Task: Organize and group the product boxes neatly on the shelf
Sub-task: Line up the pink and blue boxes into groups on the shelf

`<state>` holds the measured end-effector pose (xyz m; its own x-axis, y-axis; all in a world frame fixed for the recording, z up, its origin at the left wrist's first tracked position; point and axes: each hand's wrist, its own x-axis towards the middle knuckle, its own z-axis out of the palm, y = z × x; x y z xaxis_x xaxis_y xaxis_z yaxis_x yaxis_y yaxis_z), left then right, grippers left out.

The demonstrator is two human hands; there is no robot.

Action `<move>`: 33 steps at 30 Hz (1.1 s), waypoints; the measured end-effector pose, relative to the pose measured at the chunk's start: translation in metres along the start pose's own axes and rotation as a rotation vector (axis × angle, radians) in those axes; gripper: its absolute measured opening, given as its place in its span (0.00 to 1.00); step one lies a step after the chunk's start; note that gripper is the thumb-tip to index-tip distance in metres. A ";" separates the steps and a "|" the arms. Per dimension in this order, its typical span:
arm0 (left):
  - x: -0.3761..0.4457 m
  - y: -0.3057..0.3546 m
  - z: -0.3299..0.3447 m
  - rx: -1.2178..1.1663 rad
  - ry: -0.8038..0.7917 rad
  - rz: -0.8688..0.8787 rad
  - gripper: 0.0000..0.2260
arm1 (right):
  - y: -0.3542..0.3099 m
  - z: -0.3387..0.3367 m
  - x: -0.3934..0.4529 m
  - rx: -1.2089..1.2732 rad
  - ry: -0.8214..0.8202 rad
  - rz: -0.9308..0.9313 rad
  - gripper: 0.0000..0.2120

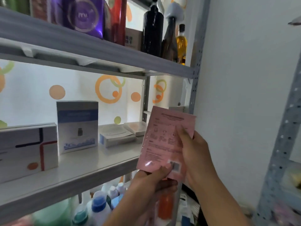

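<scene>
Both my hands hold pink packet (164, 141) upright, long axis vertical: left hand (151, 181) pinches bottom edge, right hand (195, 154) grips right side. Shelf (84, 167) boxes lie left; flat boxes (120, 134) nearest.

The middle shelf (91, 167) carries four boxes (77, 126), and two hands (197, 158) hold one pink packet (161, 142).
</scene>
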<state>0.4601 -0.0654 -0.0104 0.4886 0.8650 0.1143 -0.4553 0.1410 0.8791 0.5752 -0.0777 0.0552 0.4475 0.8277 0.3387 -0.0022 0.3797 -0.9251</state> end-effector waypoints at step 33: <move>-0.006 -0.127 -0.035 -0.135 0.093 -0.218 0.16 | 0.143 -0.057 -0.033 -0.126 0.163 0.267 0.11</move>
<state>0.4893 -0.0720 -0.1391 0.5183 0.8468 -0.1198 -0.4445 0.3864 0.8082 0.6115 -0.0743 -0.0982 0.5830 0.8103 0.0589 -0.0329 0.0959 -0.9948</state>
